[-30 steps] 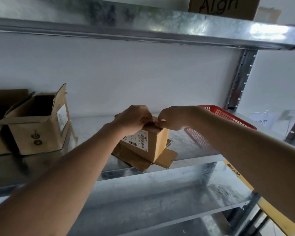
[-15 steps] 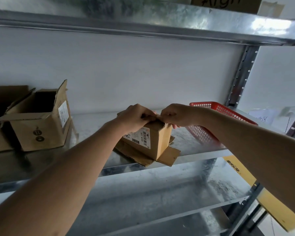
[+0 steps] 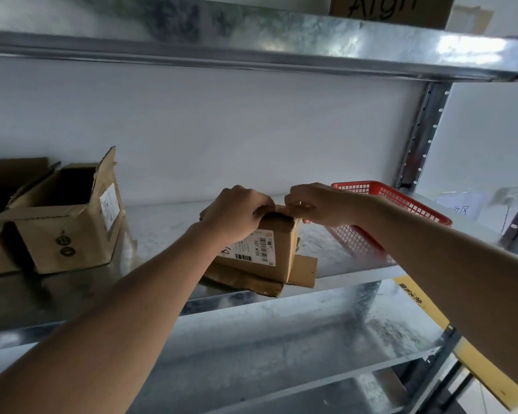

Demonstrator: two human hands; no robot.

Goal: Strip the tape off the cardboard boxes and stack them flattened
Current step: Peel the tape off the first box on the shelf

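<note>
Hands (image 3: 240, 212) curled atop small box (image 3: 277, 249)

A red plastic mesh basket (image 3: 401, 204) sits at the right end of a galvanised metal shelf (image 3: 356, 267), near a perforated steel upright (image 3: 422, 135). Behind runs a plain white wall (image 3: 237, 130). A yellow beam (image 3: 461, 348) slants below right.

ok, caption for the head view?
Both hands, left and right, pick at the top of a small box on a metal shelf.
</note>
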